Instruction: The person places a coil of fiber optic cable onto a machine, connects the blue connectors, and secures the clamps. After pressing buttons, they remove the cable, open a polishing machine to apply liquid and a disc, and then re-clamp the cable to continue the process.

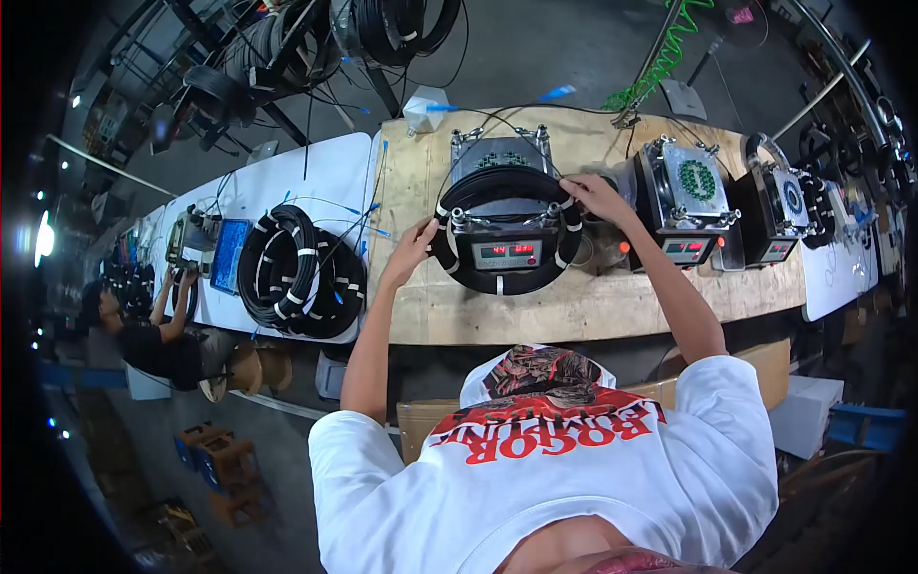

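A coil of black cable (pixel 535 281), tied with white bands, is between my two hands. It surrounds the front of a small machine (pixel 550 251) with a red digital display and a metal top plate. My left hand (pixel 411 253) has its fingers closed on the coil's left side. At the upper right of the coil, my right hand (pixel 595 197) grips it with thumb and fingers. Behind the machine, a thin cable with blue ends (pixel 557 94) lies across the back of the wooden table (pixel 435 316).
Two similar machines (pixel 688 215) (pixel 779 206) stand to the right. More black coils (pixel 277 273) lie on the white table (pixel 330 177) at left, beside a blue tray (pixel 229 255). A co-worker (pixel 158 335) works at far left. A green spiral hose (pixel 660 67) hangs behind.
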Demonstrator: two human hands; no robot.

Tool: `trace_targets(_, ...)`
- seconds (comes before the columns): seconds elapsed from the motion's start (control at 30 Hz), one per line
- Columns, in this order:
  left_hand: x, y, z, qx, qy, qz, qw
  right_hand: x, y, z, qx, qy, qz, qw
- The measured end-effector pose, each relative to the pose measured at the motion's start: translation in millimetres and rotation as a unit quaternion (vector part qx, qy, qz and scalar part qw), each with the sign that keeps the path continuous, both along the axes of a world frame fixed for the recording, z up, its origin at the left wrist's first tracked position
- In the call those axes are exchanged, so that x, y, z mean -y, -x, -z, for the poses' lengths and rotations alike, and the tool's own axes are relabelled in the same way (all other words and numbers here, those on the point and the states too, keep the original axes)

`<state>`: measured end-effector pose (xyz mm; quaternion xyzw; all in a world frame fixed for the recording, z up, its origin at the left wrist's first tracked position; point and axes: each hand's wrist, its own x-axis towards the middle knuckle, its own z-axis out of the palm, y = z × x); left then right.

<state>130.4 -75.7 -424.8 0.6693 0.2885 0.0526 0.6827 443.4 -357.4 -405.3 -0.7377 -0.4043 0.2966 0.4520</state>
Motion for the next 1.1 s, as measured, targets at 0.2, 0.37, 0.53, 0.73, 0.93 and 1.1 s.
trace_targets(0.2,-28,-28,-12,0.046,-0.101,0.074,0.991,-19,-11,-7,0.049,-0.056,-0.016,0.997)
trace_targets(0.37,-18,-107,-68,0.131,-0.194,0.124,0.964,-84,-5,-70,0.033,-0.074,-0.053,0.995)
trace_targets(0.53,-6,-159,-162,0.169,-0.397,0.116,0.895,-125,-1,-153,0.086,-0.130,-0.028,0.987)
trace_targets(0.73,14,-154,-221,0.329,-0.548,0.016,0.769,-98,1,-175,0.309,-0.293,0.089,0.900)
trace_targets(0.93,56,-120,-198,0.330,-0.308,0.004,0.892,-64,59,-175,0.028,-0.337,0.057,0.939)
trace_targets(1.1,93,-90,-172,0.348,-0.285,0.041,0.892,-43,110,-150,0.009,-0.333,0.014,0.943)
